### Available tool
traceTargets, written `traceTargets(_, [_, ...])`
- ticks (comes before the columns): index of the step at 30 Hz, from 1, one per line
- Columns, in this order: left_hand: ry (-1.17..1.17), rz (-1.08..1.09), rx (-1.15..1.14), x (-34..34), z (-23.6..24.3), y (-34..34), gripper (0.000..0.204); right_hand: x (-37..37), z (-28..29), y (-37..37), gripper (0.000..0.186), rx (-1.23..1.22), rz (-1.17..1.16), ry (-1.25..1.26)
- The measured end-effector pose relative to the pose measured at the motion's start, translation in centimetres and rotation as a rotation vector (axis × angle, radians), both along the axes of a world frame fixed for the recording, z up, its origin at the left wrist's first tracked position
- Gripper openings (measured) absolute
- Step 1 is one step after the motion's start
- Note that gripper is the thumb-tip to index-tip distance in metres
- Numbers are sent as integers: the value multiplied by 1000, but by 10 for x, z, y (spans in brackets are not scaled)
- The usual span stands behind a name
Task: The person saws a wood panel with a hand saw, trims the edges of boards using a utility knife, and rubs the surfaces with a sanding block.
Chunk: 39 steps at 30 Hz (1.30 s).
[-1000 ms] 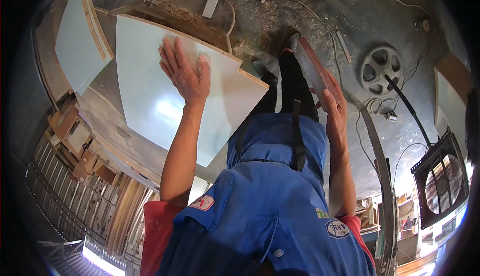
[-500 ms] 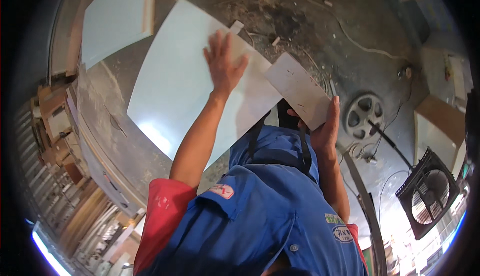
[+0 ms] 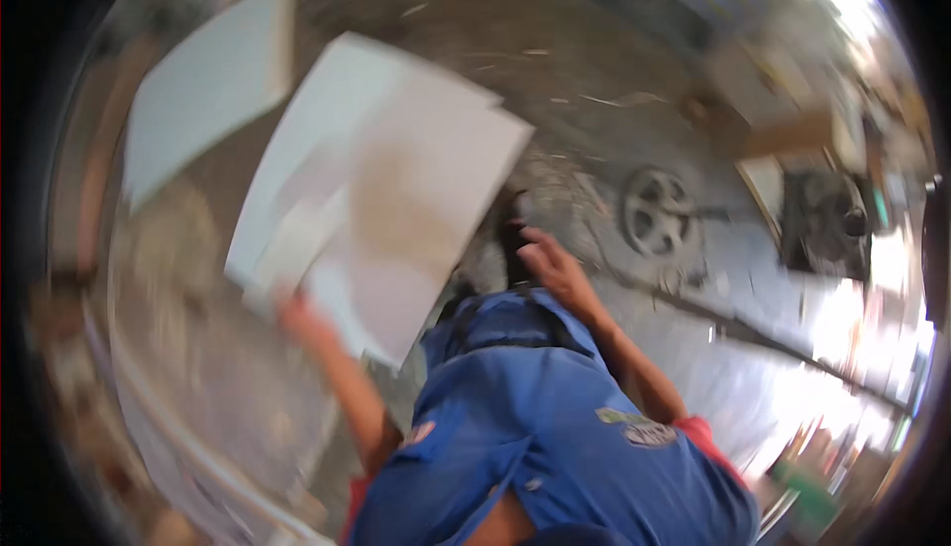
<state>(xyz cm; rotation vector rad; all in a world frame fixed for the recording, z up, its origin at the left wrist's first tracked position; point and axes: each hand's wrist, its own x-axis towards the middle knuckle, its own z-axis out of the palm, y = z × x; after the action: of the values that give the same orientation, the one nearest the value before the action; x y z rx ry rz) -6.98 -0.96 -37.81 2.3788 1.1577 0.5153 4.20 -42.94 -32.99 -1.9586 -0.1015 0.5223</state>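
Workshop floor (image 3: 634, 80), grey concrete, littered with wood scraps and sawdust; whole view is motion-blurred. Bright glare along the right edge.

Big pale bench (image 3: 188, 368) runs down the left side, edge curving with the lens.

On or over it: a large white panel (image 3: 416, 179), tilted, its lower corner near the person's left hand. A smaller whitish sheet (image 3: 297, 239) overlaps the panel's lower left part; can't tell whether it lies on top or is part of the same stack. A second white panel (image 3: 203, 85) sits apart, upper left, with a gap between it and the big one.

Person's blue shirt (image 3: 535, 417) fills the bottom centre, red sleeve edges visible.

Round spoked wheel-like part (image 3: 656, 211) lies on the floor right of centre; dark boxy unit (image 3: 827, 224) further right.

Left hand (image 3: 302, 318) is up at the lower edge of the large white panel, touching or just beside it; fingers too blurred, can't tell the grip.

Right hand (image 3: 555, 267) hangs free over the floor, well clear of the panel, fingers loosely curled, holding nothing visible.
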Motion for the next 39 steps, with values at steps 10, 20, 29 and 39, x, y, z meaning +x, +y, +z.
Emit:
traceTargets(10, [-59, 87, 407, -156, -140, 78, 28, -275, -168, -209, 54, -644, -600, 411])
traceTargets(20, [4, -1254, -159, 87, -116, -176, 18, -563, -242, -171, 52, -381, -1341, 793])
traceTargets(29, [670, -2456, -427, 38, -177, -472, 12, -756, -247, -158, 37, 51, -1915, 889])
traceTargets(39, [1121, -2492, 365, -137, -195, -813, 13, -838, -175, -348, 45, 72, -2649, 305])
